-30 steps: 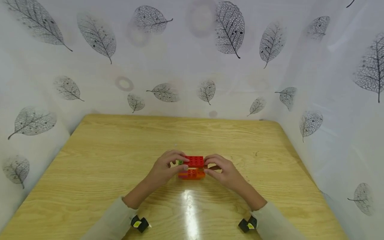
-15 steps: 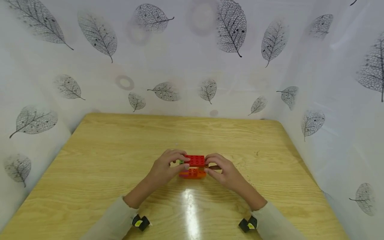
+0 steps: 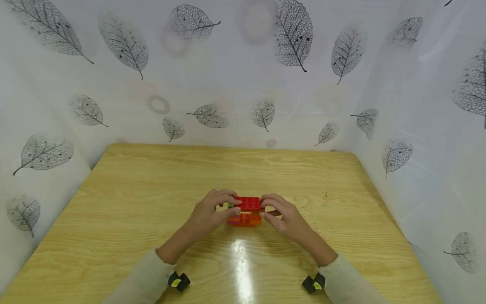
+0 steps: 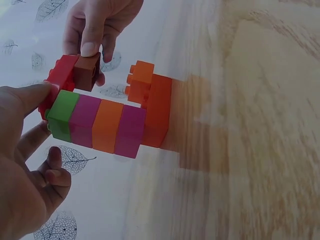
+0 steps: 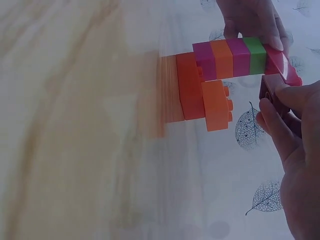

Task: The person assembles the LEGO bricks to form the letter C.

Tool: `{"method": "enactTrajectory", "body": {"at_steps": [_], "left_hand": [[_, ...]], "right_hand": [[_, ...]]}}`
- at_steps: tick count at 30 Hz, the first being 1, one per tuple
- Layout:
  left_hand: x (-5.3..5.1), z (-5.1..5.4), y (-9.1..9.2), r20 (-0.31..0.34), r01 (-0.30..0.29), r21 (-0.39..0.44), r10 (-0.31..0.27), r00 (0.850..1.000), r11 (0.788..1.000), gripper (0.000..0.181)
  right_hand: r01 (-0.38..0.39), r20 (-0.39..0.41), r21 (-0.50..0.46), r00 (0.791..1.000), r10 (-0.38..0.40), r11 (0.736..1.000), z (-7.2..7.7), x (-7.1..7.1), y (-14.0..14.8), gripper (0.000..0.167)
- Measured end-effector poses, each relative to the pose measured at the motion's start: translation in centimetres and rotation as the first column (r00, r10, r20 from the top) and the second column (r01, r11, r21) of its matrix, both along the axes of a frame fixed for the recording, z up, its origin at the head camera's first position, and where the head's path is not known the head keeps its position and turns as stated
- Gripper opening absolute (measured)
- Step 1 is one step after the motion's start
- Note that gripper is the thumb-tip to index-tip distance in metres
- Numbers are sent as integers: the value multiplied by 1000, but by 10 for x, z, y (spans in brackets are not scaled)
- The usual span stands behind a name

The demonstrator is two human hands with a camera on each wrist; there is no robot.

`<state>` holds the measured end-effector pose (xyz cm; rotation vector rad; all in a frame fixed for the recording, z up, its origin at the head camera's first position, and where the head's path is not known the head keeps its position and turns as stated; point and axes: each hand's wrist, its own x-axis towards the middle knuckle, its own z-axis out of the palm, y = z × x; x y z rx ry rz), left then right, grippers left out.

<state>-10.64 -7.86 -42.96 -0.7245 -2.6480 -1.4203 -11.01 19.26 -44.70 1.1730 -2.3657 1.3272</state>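
Observation:
A toy-brick structure stands on the table before me. A red-orange base brick (image 4: 159, 110) carries a column of purple (image 4: 131, 130), orange (image 4: 106, 126), purple and green bricks (image 4: 63, 115) at its left end. An orange brick (image 5: 216, 106) sits on its right end. Across the column's top lies a red brick (image 3: 248, 204), its right part reaching over the gap. My left hand (image 3: 206, 214) grips the red brick's left end, over the green brick. With thumb and fingers, my right hand (image 3: 284, 217) pinches a brown brick (image 4: 87, 71) against the underside of the red brick's right end.
The wooden table (image 3: 159, 169) has a bright glare streak in front of the bricks. A white curtain (image 3: 228, 84) printed with grey leaves hangs behind the table and along both sides. A black wrist device (image 3: 178, 281) is at each sleeve.

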Motion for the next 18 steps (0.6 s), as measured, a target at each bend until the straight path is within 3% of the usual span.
{"method": "enactTrajectory", "body": {"at_steps": [6,18], "left_hand": [[0,1,-1,12,7,-13,-7,1000,1000,13],[1,3,1,17,8,0,-8,1000,1000,12]], "right_hand": [[-16,-18,-19,1000,16,1000,-1,-1,-1,27],[-21,35,-48,999,22,999,1,-1,-1,31]]}}
